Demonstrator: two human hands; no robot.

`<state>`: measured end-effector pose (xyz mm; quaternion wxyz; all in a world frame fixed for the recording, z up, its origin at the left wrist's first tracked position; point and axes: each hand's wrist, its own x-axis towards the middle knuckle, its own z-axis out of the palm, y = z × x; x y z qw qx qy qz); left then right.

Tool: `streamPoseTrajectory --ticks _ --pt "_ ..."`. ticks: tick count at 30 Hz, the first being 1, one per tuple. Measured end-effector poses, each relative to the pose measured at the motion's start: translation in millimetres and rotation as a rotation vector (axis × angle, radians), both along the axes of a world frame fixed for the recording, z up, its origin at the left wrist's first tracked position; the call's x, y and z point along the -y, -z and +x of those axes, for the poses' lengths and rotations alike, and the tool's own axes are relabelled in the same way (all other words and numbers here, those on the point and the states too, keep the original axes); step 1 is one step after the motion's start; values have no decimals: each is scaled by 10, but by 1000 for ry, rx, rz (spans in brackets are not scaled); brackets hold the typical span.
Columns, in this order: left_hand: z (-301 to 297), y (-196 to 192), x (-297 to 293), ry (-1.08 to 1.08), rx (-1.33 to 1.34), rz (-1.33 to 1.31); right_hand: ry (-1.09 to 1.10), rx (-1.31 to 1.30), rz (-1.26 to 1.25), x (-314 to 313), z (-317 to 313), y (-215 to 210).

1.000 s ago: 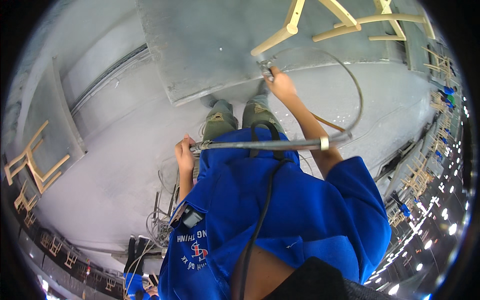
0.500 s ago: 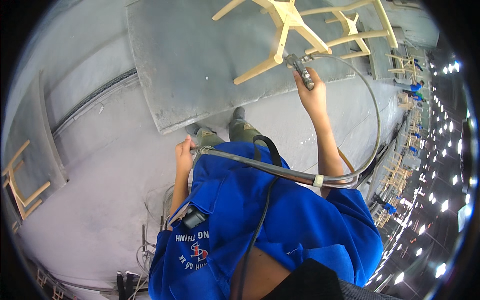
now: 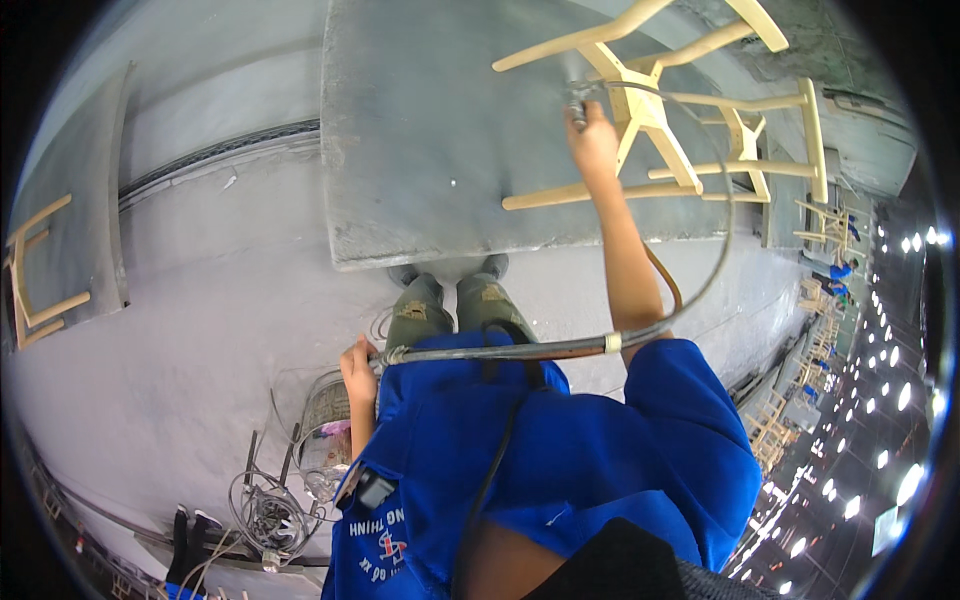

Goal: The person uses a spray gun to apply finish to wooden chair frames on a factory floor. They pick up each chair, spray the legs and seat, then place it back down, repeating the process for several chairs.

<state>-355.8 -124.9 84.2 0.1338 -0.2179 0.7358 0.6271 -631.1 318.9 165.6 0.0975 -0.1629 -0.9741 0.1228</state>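
My right hand (image 3: 597, 150) grips a metal spray gun (image 3: 578, 108), raised beside a pale wooden chair frame (image 3: 640, 95). A faint whitish mist shows at the gun's tip. The frame's legs spread out from a cross-shaped joint, over a large grey panel (image 3: 400, 140). From the gun a thin hose (image 3: 731, 200) loops round to the right of my forearm and joins a bundle of hoses (image 3: 480, 352) across my waist. At my left side my left hand (image 3: 358, 370) is closed on the bundle's end; some of its fingers are hidden.
A second wooden frame (image 3: 745, 140) stands just right of the first. Another one (image 3: 40, 270) is at the far left, by a grey panel. Coiled hoses (image 3: 275, 520) lie on the floor behind my left side. People in blue (image 3: 840, 270) and more frames line the right.
The spray gun has moved from the right of the frame's near leg to the left of its central joint. The whole view has shifted. My left hand keeps its hold on the hoses.
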Motion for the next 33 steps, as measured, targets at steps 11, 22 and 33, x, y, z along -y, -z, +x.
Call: streamPoseTrajectory --ticks 11,22,33 --pt "245 -158 -89 -90 163 -131 -48 266 -140 329 -593 990" --pt "-422 -60 -634 136 16 186 -234 -196 254 -602 203 -1753" --pt "-440 -179 -1468 85 54 242 61 -189 346 -1938 310 -2110"
